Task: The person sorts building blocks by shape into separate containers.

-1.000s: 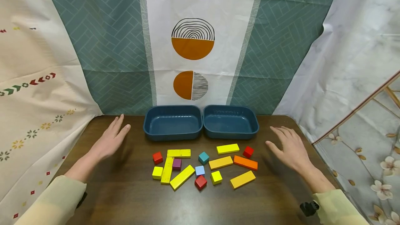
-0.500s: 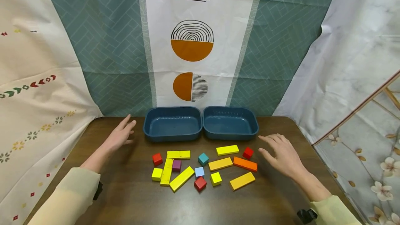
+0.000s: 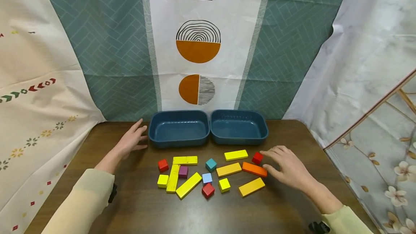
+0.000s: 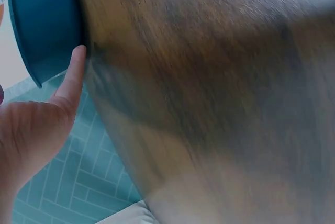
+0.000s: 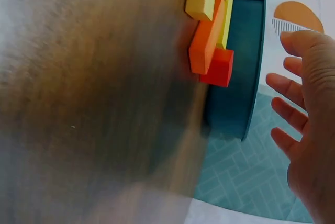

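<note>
Just left of the left blue bin (image 3: 179, 143), my left hand (image 3: 130, 142) hovers with its fingers spread and nothing in them. In the left wrist view its thumb (image 4: 73, 77) appears beside the bin wall. My right hand (image 3: 287, 163) is above the table's right side, fingers loosely extended over the red cube (image 3: 257, 158) and the orange block (image 3: 254, 169). The right wrist view has the fingers apart and holding nothing. Near them lie a yellow block (image 3: 236, 155) and two amber blocks, one in the middle (image 3: 229, 169) and one nearer (image 3: 251, 187).
A second blue bin (image 3: 239, 141) adjoins the left one at the back. Mid-table are a teal cube (image 3: 211, 164), a light blue cube (image 3: 207, 178), a dark red cube (image 3: 208, 190), a purple cube (image 3: 183, 171) and several yellow blocks. Patterned cloths hang behind and at the sides.
My right hand has moved left and nearer, toward the red cube and orange block. My left hand has shifted right, toward the left bin. The blocks have stayed put.
</note>
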The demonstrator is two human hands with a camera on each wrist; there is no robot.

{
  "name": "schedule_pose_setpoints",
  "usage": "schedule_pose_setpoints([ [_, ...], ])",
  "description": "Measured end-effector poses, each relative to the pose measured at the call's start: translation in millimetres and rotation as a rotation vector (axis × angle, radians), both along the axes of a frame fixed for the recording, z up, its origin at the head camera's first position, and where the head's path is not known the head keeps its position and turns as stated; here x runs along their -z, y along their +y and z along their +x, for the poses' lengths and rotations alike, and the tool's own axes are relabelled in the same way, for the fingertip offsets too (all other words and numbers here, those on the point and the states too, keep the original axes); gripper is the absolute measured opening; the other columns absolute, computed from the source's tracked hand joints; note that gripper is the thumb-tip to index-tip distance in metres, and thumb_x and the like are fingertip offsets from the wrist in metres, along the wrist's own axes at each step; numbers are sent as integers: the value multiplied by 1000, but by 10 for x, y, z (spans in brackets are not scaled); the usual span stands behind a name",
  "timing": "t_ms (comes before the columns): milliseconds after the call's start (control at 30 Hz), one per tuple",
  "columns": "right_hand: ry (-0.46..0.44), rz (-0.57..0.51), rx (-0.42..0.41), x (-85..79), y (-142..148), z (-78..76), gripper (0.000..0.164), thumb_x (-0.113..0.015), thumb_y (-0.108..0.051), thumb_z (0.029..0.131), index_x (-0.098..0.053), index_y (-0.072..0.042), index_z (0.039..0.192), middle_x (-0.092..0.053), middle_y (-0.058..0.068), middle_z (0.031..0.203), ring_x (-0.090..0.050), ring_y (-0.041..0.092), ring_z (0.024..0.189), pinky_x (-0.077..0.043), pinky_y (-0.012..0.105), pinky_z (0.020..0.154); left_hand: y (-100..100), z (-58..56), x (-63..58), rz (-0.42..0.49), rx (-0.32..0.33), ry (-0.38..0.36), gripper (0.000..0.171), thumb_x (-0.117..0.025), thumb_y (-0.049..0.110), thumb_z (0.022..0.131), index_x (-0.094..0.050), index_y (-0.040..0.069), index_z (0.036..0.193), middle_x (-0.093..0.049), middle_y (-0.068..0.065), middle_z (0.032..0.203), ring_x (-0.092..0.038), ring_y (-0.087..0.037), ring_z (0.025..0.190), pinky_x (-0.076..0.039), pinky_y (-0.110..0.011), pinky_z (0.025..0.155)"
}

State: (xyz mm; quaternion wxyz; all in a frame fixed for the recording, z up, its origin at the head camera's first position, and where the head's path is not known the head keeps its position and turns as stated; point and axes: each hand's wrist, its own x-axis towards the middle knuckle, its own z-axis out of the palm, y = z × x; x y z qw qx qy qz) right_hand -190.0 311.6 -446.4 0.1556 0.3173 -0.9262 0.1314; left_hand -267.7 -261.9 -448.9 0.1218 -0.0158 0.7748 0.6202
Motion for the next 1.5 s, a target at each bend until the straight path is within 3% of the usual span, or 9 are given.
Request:
schedule_pose_setpoints([
  [300,-66,46,-61,109,-66,111,45,-83,-33,85,-73,-17,126,-68,-10,115,-56,15,109,-51,44,93,26,-92,60,65,-14,-42,69,-37,34,112,7,27,165,-2,-22,169,-28,-47,147,-51,-55,99],
  [667,-104,102,-144,168,-140,153,43,-86,-40,80,-75,-22,117,-65,-13,110,-52,11,104,-49,39,90,36,-150,91,64,-29,-14,66,-37,30,112,0,25,166,-8,-24,168,-30,-47,146,-52,-54,98],
  [1200,-56,157,-182,252,-136,175,39,-88,-37,77,-78,-21,112,-63,-13,101,-51,12,100,-48,36,89,98,-257,160,123,-37,-13,63,-35,21,111,-6,26,166,-7,-23,168,-29,-47,147,-48,-58,100],
  [1500,-39,151,-191,333,-142,260,32,-90,-31,74,-79,-23,103,-60,-14,97,-49,11,97,-47,34,86,74,-222,277,106,-43,-18,59,-33,21,112,-11,26,166,-12,-25,167,-34,-46,145,-51,-54,98],
])
